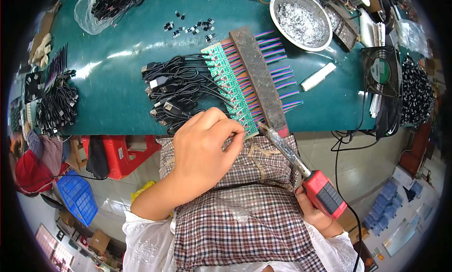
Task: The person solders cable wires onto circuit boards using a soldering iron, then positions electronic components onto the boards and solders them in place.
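My right hand [311,212] is wrapped round the red handle of a soldering iron [324,193]. The iron's tip points up and left, at the near end of a green circuit board panel [226,79]. Above that same end, my left hand [201,142] has its thumb and index finger pinched together; what sits between them is hidden. Black USB cables [176,74] run from the panel's left side. Striped multicoloured wires [278,60] stick out on its right, crossed by a long dark metal bar [256,74] lying over them.
Small black components [193,29] lie scattered at the back of the green table [117,84]. A metal bowl [301,20] of silvery scraps stands back right, with a white stick [318,76] nearer. A small fan [380,70] is at right; bundled cables [56,105] lie left.
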Motion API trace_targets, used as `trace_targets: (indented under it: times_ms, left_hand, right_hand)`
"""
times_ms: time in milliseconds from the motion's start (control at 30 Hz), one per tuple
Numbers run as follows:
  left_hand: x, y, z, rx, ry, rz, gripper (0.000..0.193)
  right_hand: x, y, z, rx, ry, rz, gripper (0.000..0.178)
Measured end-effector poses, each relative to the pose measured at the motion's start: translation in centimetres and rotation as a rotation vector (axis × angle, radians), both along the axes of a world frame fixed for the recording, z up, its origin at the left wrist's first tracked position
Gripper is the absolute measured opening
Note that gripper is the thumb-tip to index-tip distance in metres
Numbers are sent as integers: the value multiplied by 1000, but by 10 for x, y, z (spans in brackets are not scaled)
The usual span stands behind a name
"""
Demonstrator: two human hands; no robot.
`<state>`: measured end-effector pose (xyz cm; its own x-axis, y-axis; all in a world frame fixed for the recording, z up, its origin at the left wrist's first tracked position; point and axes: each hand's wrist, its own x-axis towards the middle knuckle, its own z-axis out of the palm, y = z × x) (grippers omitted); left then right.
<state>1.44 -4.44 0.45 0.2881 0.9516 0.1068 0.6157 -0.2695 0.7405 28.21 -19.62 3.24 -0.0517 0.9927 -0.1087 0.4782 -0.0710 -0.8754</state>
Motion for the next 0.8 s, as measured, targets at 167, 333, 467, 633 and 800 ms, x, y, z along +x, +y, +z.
trace_targets:
  times_ms: [167, 333, 467, 633, 800]
  left_hand:
    - [0, 0, 0, -47, 9, 5, 11]
    - [0, 2, -1, -47, 7, 14, 11]
    - [0, 2, -2, -41, 9, 9, 11]
    - [-1, 1, -2, -50, 24, 3, 11]
    - [-1, 2, -2, -44, 12, 3, 11]
  right_hand:
    - [-1, 8, 12, 36, -237, 112, 40]
    - [-2, 15, 11, 42, -248, 132, 40]
    - [-3, 15, 6, 79, -238, 151, 40]
    - [-5, 15, 5, 85, -220, 126, 40]
    - [-5, 17, 5, 62, -235, 148, 37]
